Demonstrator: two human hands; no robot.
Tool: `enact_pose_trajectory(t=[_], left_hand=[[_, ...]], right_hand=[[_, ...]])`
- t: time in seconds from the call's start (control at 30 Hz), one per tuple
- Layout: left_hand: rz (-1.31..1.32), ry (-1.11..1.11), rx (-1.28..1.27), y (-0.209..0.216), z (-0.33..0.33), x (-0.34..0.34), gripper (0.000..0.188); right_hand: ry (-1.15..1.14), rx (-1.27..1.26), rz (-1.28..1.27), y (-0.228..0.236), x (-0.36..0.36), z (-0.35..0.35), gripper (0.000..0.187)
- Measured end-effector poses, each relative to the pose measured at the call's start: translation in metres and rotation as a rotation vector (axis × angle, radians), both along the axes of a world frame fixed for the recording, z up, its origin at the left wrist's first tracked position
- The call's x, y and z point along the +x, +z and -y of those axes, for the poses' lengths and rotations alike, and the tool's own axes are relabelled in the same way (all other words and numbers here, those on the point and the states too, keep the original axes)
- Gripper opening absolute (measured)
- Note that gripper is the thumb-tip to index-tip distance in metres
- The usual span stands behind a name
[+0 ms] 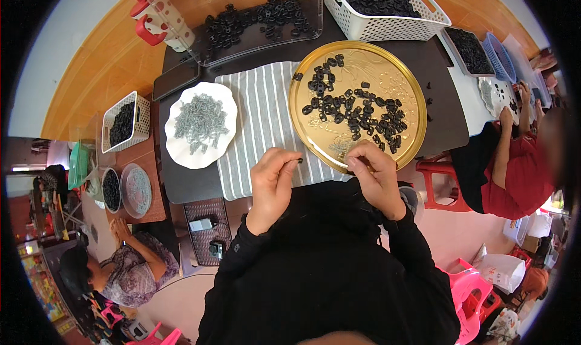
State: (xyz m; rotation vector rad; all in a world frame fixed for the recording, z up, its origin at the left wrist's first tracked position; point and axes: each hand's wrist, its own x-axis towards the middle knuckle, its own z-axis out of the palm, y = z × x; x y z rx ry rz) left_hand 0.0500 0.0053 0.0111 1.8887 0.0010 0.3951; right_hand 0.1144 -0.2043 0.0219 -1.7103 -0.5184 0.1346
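Head view: left hand pinches a small black part over the striped cloth, right hand fingers pinched together at the gold tray rim, black parts heaped on it, white plate of grey pieces left, 1 white basket beyond.
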Motion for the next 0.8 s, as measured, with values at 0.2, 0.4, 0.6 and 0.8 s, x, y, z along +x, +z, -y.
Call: enact_pose_trajectory(t=[0.2,0.4,0.6,0.8], left_hand=[[-0.129,-0.080,-0.414,0.003,0.003,-0.008,0.027],[-0.119,-0.097,-0.419,0.010,0.007,-0.014,0.032],[-0.133,-0.110,-0.377,0.013,0.005,-0.018,0.032],[-0.099,-0.080,-0.341,0.009,0.005,-0.021,0.030]], right_hand=[[0.117,0.042,-0.038,0.006,-0.007,-0.022,0.004],[0.184,-0.032,0.090,0.004,-0.008,-0.038,0.004],[0.209,-0.057,0.095,0.006,-0.011,-0.043,0.005],[0.252,-0.108,0.199,0.008,-0.012,-0.044,0.006]])
